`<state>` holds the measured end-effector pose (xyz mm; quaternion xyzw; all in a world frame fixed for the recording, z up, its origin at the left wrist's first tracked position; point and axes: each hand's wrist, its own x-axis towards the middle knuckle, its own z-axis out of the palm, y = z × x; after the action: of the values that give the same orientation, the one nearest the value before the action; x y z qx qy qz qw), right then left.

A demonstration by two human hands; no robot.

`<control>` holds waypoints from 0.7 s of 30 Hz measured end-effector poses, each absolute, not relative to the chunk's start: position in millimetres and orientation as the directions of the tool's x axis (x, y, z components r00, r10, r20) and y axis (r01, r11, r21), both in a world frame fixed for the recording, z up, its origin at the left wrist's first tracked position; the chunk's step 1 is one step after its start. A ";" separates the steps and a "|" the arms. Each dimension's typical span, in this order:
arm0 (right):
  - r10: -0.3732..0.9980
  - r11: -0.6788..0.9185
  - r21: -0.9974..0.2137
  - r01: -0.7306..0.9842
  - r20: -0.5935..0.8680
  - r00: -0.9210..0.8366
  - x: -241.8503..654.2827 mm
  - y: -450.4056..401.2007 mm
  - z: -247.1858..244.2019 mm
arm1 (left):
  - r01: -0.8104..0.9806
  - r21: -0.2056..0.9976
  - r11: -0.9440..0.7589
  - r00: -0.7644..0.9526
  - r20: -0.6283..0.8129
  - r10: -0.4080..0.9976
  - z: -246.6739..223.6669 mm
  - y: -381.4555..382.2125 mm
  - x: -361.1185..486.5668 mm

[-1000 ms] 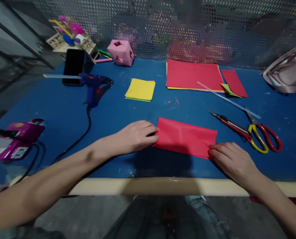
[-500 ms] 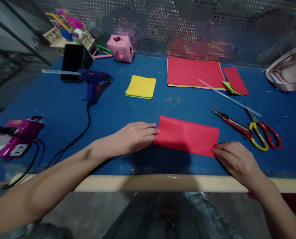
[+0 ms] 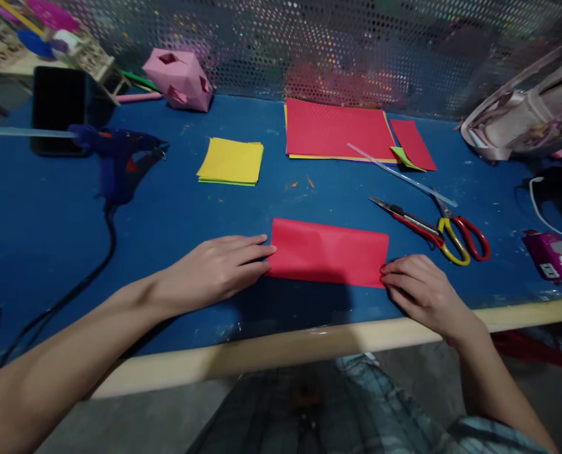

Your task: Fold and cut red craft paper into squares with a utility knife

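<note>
A sheet of red paper (image 3: 328, 252), folded over into a long rectangle, lies on the blue tabletop before me. My left hand (image 3: 217, 268) is open, its fingers stretched out and slightly apart, with the tips touching the paper's left edge. At the lower right corner, my right hand (image 3: 417, 287) pinches the paper between closed fingers; the thumb is mostly hidden. Beyond the right hand lie a red utility knife (image 3: 410, 222) and scissors (image 3: 460, 239) with yellow and red handles.
A blue glue gun (image 3: 113, 161) and its cord lie left, near a black phone-like object (image 3: 58, 110). Yellow square papers (image 3: 232, 161), larger red sheets (image 3: 337, 129), a clear glue stick (image 3: 403, 176) and a pink paper polyhedron (image 3: 179, 79) lie farther back. A perforated metal panel (image 3: 247, 44) stands behind.
The view has swung to the right, so the things on the table appear farther left. My left fingers have spread a little at the paper's edge; the right hand keeps its pinch.
</note>
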<state>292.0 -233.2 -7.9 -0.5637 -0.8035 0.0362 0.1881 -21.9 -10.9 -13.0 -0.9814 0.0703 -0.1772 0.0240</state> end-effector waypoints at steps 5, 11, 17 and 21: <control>0.927 0.350 -0.296 0.888 0.248 -0.283 292.5 -233.8 -4.9 | -0.123 -0.073 -0.990 0.926 0.350 -0.140 -12.7 -11.5 -21.1; 0.925 0.356 -0.322 0.877 0.256 -0.281 294.7 -233.9 -6.5 | -0.114 -0.045 -0.992 0.935 0.333 -0.123 -16.5 -9.3 -23.5; 0.931 0.341 -0.358 0.869 0.255 -0.260 296.0 -234.8 -7.2 | -0.123 -0.090 -0.988 0.920 0.363 -0.148 -16.6 -9.5 -21.0; 0.931 0.344 -0.370 0.863 0.255 -0.262 296.8 -235.3 -8.0 | -0.127 -0.125 -0.984 0.901 0.401 -0.167 -14.9 -10.2 -18.9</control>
<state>296.8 -235.3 -8.0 -0.5674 -0.7904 0.0783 0.2173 -18.9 -10.2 -14.9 -0.9736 0.0756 -0.2098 0.0478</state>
